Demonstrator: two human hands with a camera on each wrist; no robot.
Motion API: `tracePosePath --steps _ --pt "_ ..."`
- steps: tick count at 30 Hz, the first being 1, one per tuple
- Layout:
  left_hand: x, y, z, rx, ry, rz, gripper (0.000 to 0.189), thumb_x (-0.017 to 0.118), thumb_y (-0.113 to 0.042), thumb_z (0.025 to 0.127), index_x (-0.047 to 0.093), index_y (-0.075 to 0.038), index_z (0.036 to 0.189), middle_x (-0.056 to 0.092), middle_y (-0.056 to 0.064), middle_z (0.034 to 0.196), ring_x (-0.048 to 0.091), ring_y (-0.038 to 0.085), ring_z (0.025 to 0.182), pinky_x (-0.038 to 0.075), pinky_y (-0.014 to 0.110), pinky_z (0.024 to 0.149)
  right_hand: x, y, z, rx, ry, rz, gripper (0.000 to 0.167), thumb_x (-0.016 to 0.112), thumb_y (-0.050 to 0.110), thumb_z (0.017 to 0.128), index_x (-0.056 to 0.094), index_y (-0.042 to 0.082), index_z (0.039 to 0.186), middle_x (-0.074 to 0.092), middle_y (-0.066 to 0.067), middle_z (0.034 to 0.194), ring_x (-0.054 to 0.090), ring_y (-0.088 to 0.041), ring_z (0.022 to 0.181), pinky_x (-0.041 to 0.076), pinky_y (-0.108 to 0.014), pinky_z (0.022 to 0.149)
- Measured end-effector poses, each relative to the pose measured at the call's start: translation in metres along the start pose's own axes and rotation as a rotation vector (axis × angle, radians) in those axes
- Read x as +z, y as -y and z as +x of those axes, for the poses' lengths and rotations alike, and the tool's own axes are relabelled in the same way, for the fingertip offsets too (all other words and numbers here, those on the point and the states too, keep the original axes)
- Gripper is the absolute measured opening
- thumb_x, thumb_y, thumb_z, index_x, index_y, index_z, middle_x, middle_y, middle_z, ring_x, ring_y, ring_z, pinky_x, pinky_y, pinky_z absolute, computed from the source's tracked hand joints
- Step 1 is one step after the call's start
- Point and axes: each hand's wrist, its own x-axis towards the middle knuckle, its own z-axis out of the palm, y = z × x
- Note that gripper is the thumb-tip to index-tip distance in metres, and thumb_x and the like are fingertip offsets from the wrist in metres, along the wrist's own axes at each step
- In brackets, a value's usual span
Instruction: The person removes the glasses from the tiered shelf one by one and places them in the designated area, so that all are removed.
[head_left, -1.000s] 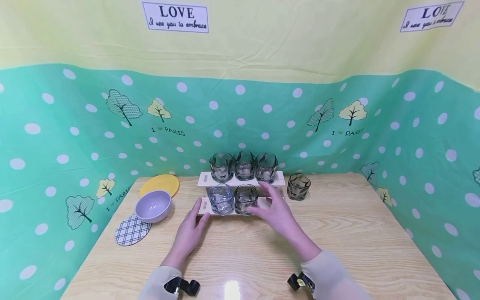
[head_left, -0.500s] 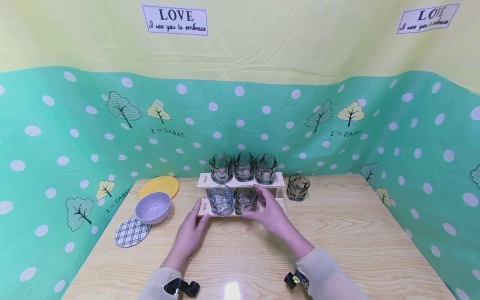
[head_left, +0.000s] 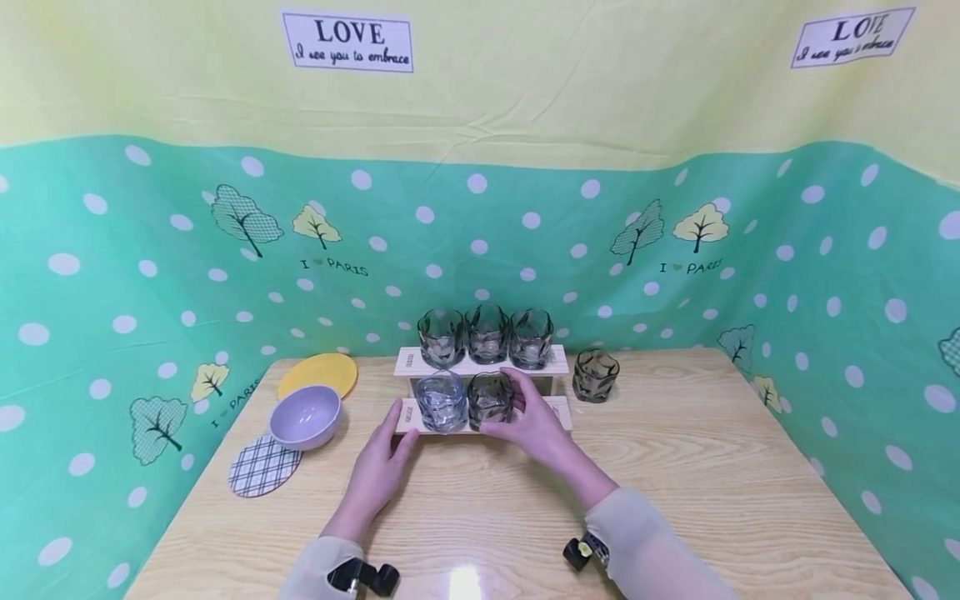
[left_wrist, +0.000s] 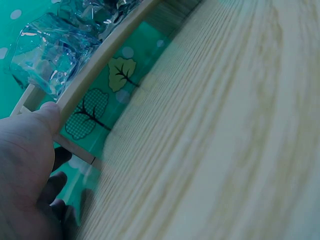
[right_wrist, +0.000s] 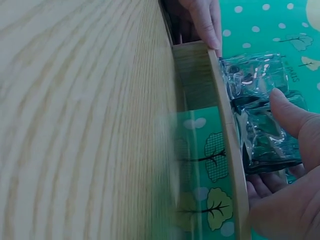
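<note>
A two-tier wooden rack stands at the back middle of the table. On its lower step are a clear bluish glass and, to its right, a dark grey glass. My left hand grips the rack's left end, its thumb on the front edge in the left wrist view. My right hand holds the grey glass from the right, thumb in front and the other fingers along its side and back. The right wrist view shows the thumb against the grey glass. Three dark glasses stand along the upper step.
Another smoky brown glass stands on the table right of the rack. At the left lie a yellow plate, a purple bowl and a checked coaster. A green dotted cloth hangs behind the wooden table.
My right hand has moved left and closed in on the grey glass. The left hand stays at the rack's end.
</note>
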Motion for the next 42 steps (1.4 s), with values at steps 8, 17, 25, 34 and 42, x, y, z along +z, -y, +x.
tracePosePath --steps 8,17,25,34,42 --pt "0.0007 0.002 0.0004 0.006 -0.006 -0.004 0.073 0.055 -0.041 0.117 0.024 -0.014 0.177 0.033 0.025 0.175 0.033 0.046 0.161 0.026 0.06 0.133 -0.0001 -0.0015 0.0019 -0.007 0.009 0.028 0.106 0.101 0.025 0.083 0.04 0.031 0.17 0.043 -0.019 0.171 0.046 -0.052 0.152 0.041 -0.061 0.125" --pt "0.0011 0.0036 0.0013 0.004 -0.004 -0.001 0.073 0.055 -0.043 0.117 0.024 -0.014 0.178 0.034 0.026 0.175 0.034 0.046 0.16 0.027 0.061 0.132 0.0025 -0.0018 0.002 0.0 0.001 0.012 0.107 0.101 0.024 0.083 0.04 0.031 0.17 0.042 -0.017 0.172 0.045 -0.051 0.152 0.04 -0.06 0.126" --pt "0.001 0.0021 0.0007 0.002 -0.001 0.002 0.073 0.055 -0.039 0.118 0.023 -0.013 0.178 0.032 0.026 0.176 0.033 0.046 0.161 0.026 0.061 0.133 0.0033 -0.0036 0.0022 0.0 -0.012 -0.015 0.107 0.102 0.028 0.081 0.041 0.032 0.169 0.054 -0.015 0.163 0.051 -0.049 0.149 0.045 -0.062 0.121" --pt "0.0004 0.0002 0.0005 0.005 -0.003 0.003 0.073 0.055 -0.039 0.118 0.023 -0.013 0.177 0.033 0.026 0.175 0.033 0.046 0.161 0.026 0.06 0.132 0.0022 -0.0055 0.0015 0.004 -0.019 -0.018 0.102 0.102 0.03 0.08 0.046 0.031 0.166 0.061 -0.01 0.155 0.058 -0.043 0.143 0.051 -0.06 0.117" --pt "0.0002 0.0004 0.0003 0.004 -0.001 0.0 0.073 0.055 -0.04 0.118 0.024 -0.013 0.177 0.033 0.025 0.176 0.033 0.045 0.161 0.026 0.06 0.133 -0.0018 -0.0007 -0.0056 0.006 -0.021 0.019 0.098 0.104 0.023 0.077 0.051 0.025 0.16 0.061 -0.013 0.151 0.058 -0.045 0.142 0.049 -0.058 0.12"
